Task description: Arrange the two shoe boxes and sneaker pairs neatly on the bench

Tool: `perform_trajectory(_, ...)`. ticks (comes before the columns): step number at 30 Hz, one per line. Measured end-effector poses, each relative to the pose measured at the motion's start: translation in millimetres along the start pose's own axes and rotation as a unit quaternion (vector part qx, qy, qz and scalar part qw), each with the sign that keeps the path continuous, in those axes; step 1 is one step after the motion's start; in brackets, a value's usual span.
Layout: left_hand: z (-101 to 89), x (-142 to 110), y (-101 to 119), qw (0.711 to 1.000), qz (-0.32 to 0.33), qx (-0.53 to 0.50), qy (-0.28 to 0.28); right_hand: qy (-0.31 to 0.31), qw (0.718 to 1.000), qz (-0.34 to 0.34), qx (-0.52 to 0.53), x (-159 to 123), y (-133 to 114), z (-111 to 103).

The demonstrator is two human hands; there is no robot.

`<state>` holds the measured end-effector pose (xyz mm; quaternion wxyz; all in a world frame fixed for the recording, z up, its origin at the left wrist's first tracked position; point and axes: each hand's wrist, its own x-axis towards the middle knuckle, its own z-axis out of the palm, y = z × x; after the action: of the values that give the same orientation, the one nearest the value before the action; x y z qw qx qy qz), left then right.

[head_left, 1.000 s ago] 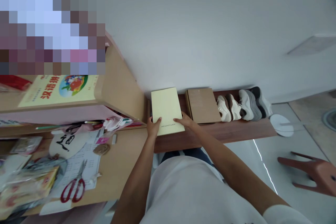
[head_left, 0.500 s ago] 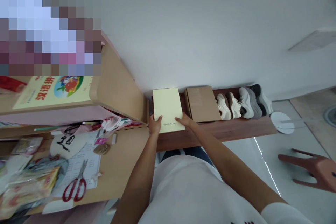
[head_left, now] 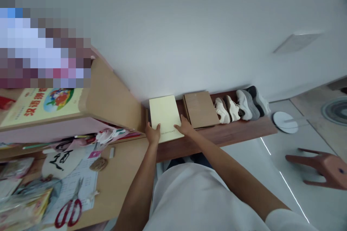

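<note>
Nearest is the person's white shirt (head_left: 189, 202), and to its left the desk (head_left: 119, 177), where red-handled scissors (head_left: 71, 207) lie over a printed sheet (head_left: 88, 180) close to the front edge; a crumpled brown lump (head_left: 99, 164) sits at the sheet's right side. Beyond the shirt, the left hand (head_left: 153, 133) and right hand (head_left: 184, 127) grasp a flat pale-yellow box (head_left: 165, 115) from opposite sides by its near corners, thumbs on top, the other fingers mostly hidden. The box is at the left end of the brown bench (head_left: 238, 131), its lettered end toward the bench's front edge; whether it rests there or is slightly raised, I cannot tell. Just right of it a brown cardboard box (head_left: 201, 110) lies along the bench's back edge, followed by cream shoes (head_left: 222, 111), grey-and-white shoes (head_left: 246, 104) and, at the far right corner, a dark-and-white pair (head_left: 260, 101). Off that right end, a white disc (head_left: 285, 122) is on the floor, and behind the bench's back edge rises the pale wall (head_left: 189, 43).
</note>
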<state>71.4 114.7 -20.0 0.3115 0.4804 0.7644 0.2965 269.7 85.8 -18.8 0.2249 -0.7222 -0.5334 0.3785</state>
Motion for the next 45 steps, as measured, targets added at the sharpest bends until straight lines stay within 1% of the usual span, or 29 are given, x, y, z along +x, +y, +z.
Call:
perform_trajectory(2, 2.8, -5, 18, 0.998, 0.057, -0.007, 0.027, 0.029, 0.999, -0.029, 0.001, -5, -1, -20)
perform_trajectory(3, 6.0, -9, 29, 0.996, 0.085, -0.022, 0.028, 0.050, 0.998, -0.045, 0.003, -7, 0, -33)
perform_trajectory(6, 24.1, -23, 64, 0.988, 0.139, -0.074, -0.006, 0.118, 0.990, -0.073, -0.006, -7, 10, -78)
perform_trajectory(9, 51.5, -38, 92, 0.983, 0.143, -0.108, -0.048, 0.155, 0.985, -0.071, -0.031, -2, 29, -118)
perform_trajectory(12, 82.0, -50, 107, 0.982, 0.126, -0.120, -0.068, 0.152, 0.984, -0.070, -0.052, 4, 52, -144)
perform_trajectory(15, 111.5, -58, 111, 0.984, 0.111, -0.113, -0.085, 0.136, 0.988, -0.054, -0.055, 11, 77, -158)
perform_trajectory(19, 145.8, -63, 109, 0.988, 0.066, -0.078, -0.117, 0.121, 0.991, -0.022, -0.049, 20, 107, -165)
perform_trajectory(22, 165.0, -62, 102, 0.991, 0.031, -0.051, -0.123, 0.114, 0.992, -0.012, -0.049, 27, 126, -167)
perform_trajectory(25, 176.9, -57, 93, 0.991, 0.024, -0.054, -0.123, 0.098, 0.994, 0.005, -0.046, 33, 137, -167)
perform_trajectory(28, 182.7, -53, 84, 0.988, -0.006, -0.067, -0.140, 0.078, 0.996, 0.032, -0.029, 38, 141, -166)
perform_trajectory(32, 185.3, -54, 76, 0.977, -0.060, -0.096, -0.180, 0.056, 0.996, 0.069, 0.014, 41, 141, -161)
perform_trajectory(34, 185.6, -58, 74, 0.969, -0.082, -0.122, -0.196, 0.054, 0.995, 0.072, 0.035, 40, 141, -159)
perform_trajectory(37, 183.0, -65, 76, 0.960, -0.107, -0.162, -0.201, 0.053, 0.995, 0.069, 0.056, 38, 145, -160)
perform_trajectory(39, 177.2, -70, 81, 0.957, -0.104, -0.183, -0.198, 0.051, 0.994, 0.074, 0.067, 35, 148, -163)
perform_trajectory(41, 167.4, -75, 88, 0.957, -0.088, -0.203, -0.190, 0.049, 0.992, 0.077, 0.083, 32, 152, -164)
perform_trajectory(45, 139.1, -85, 100, 0.960, -0.045, -0.223, -0.166, 0.046, 0.986, 0.040, 0.157, 26, 152, -158)
